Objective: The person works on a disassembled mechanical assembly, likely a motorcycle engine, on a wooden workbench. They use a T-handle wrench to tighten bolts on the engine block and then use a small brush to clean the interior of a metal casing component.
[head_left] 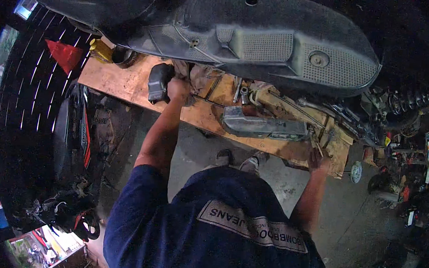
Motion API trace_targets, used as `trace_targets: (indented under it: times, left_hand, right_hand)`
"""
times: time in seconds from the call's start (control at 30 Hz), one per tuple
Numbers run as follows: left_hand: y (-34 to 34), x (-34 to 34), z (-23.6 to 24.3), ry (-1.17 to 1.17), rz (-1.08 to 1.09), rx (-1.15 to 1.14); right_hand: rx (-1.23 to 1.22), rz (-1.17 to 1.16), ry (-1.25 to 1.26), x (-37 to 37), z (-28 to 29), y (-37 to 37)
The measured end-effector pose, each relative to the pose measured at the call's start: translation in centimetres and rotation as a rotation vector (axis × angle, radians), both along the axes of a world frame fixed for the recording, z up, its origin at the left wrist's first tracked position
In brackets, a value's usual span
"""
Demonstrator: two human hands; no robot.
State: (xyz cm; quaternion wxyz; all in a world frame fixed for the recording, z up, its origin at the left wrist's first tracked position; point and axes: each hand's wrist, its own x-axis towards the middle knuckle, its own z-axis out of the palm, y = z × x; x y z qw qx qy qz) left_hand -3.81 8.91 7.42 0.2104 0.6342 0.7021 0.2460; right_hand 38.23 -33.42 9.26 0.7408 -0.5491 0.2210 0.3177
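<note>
My left hand (pixel 178 89) is closed at the far side of the wooden bench, right beside a dark boxy plastic part (pixel 160 82). Its fingers are partly hidden, so what they grip does not show. At the bench's right end my right hand (pixel 318 164) is slightly blurred, its fingers drawn together at the lower end of a thin light-coloured piece (pixel 316 142); whether they hold it is unclear. Between the hands, a long grey-black plastic cover (pixel 263 124) lies along the near edge of the bench.
A large black scooter body with a textured footboard (pixel 267 45) overhangs the wooden bench (pixel 127 84). Metal tools (pixel 242 91) lie behind the cover. A yellow container (pixel 100 50) and red cloth-like piece (pixel 64 55) are at left. Cluttered parts (pixel 408 169) fill the right side.
</note>
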Motion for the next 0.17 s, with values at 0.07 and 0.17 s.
trace_targets:
  times: [0.07,0.17]
  left_hand:
    - [1.4,-1.5,-2.1,-0.167,-0.117,0.375]
    - [1.9,-2.4,-2.5,-0.928,0.021,0.169]
  right_hand:
    - [-0.059,0.082,-0.026,-0.2,-0.1,-1.0]
    - [-0.054,0.181,-0.102,0.2,-1.3,-2.4]
